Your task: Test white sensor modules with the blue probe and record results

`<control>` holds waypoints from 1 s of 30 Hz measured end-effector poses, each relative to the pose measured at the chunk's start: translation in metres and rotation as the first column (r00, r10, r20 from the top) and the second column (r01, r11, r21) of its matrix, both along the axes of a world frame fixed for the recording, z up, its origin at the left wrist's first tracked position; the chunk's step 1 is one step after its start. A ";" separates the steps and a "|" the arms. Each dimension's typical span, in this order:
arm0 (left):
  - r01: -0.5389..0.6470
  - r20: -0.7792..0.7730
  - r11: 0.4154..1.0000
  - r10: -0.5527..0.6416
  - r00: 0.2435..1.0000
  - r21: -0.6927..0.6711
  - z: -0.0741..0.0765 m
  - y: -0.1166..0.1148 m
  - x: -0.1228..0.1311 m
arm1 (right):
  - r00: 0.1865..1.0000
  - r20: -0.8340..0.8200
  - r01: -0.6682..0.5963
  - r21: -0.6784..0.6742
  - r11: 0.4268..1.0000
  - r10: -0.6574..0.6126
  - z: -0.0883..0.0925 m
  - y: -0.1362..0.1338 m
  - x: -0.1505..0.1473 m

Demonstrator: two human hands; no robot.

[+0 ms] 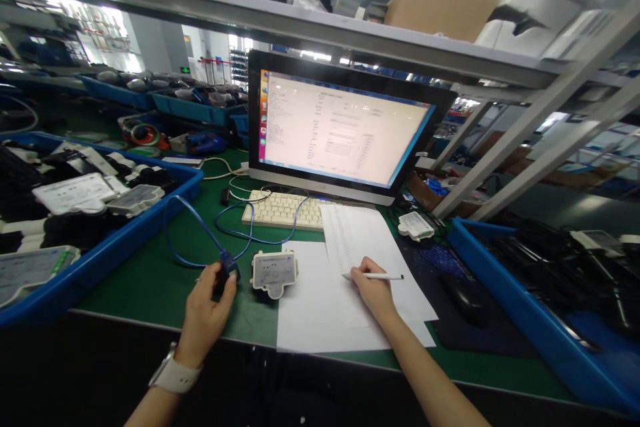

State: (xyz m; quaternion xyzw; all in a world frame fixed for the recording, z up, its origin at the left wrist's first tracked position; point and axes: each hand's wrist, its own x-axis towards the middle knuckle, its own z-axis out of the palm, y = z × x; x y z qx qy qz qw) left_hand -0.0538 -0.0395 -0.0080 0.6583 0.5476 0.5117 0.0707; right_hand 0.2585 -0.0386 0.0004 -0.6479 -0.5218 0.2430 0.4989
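Observation:
My right hand [373, 288] is closed around a white pen [385, 275], its tip on a printed sheet of paper [357, 233]. Beneath that sheet lies another white sheet [305, 327]. My left hand [207, 303], with a watch on the wrist, grips the dark blue connector [229, 264] of a blue cable [190, 207] above the green table. Between my hands sits a small white and grey plastic device [274, 272] with a labelled face, beside the paper's left edge and touched by neither hand.
A monitor [340, 127] stands behind a keyboard [285, 209], which the paper partly covers. Blue bins of devices and black items flank me, one left [185, 190] and one right [505, 293]. A mouse [463, 297] and another device [416, 226] lie right. A shelf [320, 21] spans overhead.

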 end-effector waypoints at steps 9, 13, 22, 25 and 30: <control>0.000 -0.031 0.999 0.001 1.000 0.034 -0.004 0.001 -0.001 | 1.000 0.020 0.009 0.008 1.000 -0.009 -0.004 0.001 0.002; 0.011 -0.022 0.999 -0.010 1.000 0.037 -0.004 0.000 -0.002 | 1.000 -0.001 0.014 0.000 1.000 -0.014 -0.005 0.001 0.002; 0.003 -0.024 0.999 -0.003 1.000 0.034 -0.002 0.000 -0.001 | 1.000 0.012 0.027 0.002 1.000 -0.027 -0.003 0.000 0.001; 0.010 -0.015 1.000 -0.009 1.000 0.023 -0.001 0.000 -0.001 | 0.999 0.022 0.027 0.005 1.000 -0.027 -0.002 -0.001 0.001; 0.020 0.000 0.999 -0.020 1.000 0.026 -0.001 0.001 0.000 | 0.998 0.048 0.043 0.001 0.999 -0.043 -0.002 -0.001 0.002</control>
